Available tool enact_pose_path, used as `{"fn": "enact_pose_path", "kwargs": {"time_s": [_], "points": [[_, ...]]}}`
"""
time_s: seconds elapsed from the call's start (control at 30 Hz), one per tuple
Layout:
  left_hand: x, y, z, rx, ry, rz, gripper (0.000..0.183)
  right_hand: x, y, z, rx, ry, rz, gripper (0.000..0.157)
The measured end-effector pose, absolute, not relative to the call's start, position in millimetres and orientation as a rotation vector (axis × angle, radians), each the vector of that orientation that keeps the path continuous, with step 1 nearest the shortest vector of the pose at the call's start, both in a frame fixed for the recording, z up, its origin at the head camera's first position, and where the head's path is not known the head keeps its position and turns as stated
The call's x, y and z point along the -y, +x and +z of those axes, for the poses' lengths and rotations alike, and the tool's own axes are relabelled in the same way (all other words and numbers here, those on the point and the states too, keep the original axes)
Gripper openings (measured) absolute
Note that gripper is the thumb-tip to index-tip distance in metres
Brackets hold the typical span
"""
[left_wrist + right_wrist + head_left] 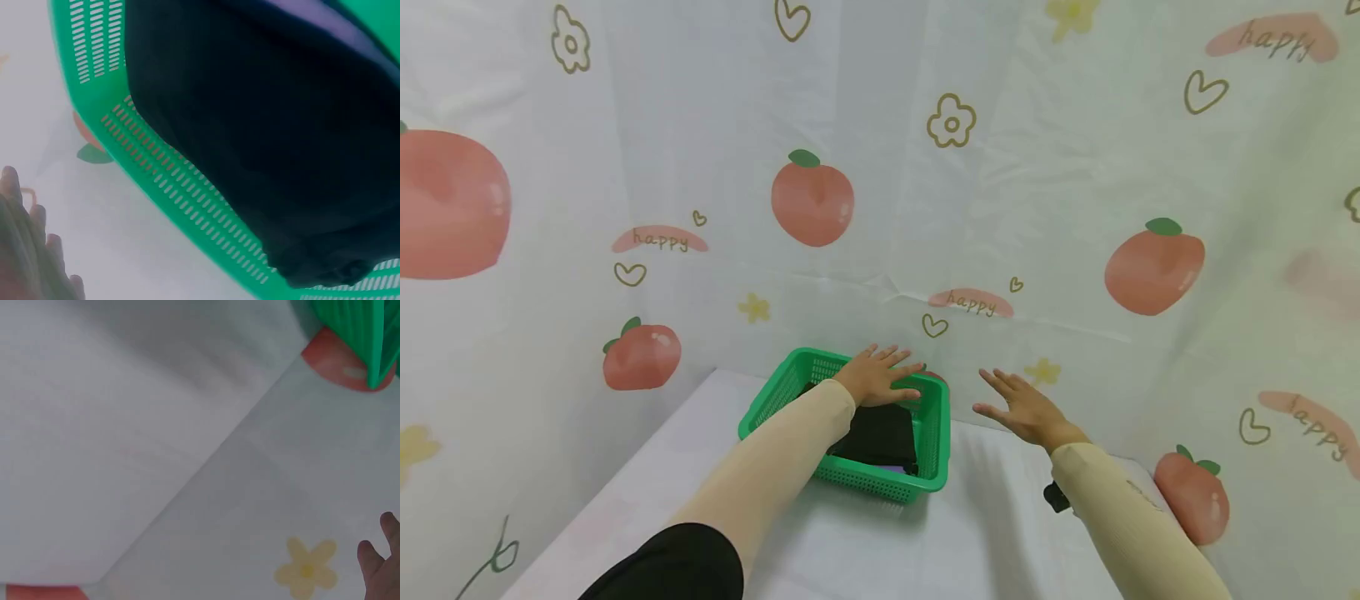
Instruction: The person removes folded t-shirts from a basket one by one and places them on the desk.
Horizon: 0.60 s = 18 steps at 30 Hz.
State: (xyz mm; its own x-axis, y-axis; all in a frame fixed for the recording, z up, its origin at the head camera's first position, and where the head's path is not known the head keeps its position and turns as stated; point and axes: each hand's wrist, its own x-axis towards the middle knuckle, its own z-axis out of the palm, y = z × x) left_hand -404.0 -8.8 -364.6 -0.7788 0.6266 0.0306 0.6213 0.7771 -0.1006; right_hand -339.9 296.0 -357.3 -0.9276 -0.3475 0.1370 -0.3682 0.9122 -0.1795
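In the head view, a green plastic basket (pixel 938 450) with slotted walls stands on the white table. Folded black cloth (pixel 880 437) lies inside it, with a bit of purple cloth (pixel 893 469) showing at its edge. My left hand (pixel 878 377) is over the basket with fingers spread and nothing held. My right hand (pixel 1024 410) is raised to the right of the basket, its fingers straight and apart. From the left wrist, the black cloth (pixel 250 125) fills much of the basket. Fingers of my right hand (pixel 384 569) show at the corner of the right wrist view.
A white cloth backdrop (pixel 880 83) printed with peaches, hearts and flowers rises behind and beside the table (pixel 842 550). A small black object (pixel 1056 497) shows beside my right forearm.
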Motion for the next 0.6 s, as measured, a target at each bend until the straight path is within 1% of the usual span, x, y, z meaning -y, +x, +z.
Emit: {"fn": "enact_pose_path", "kwargs": {"time_s": [0.2,0.4,0.6], "points": [[28,-397,-367,2.977,-0.855,-0.002,0.071,-265,-341,-370,3.004,0.492,0.595,0.076],[57,-392,-381,3.084,-0.606,-0.153,0.072,-221,-342,-389,2.967,0.505,0.914,0.072],[85,-381,-396,3.186,-0.367,-0.362,0.076,-181,-341,-407,2.956,0.4,1.162,0.076]]}}
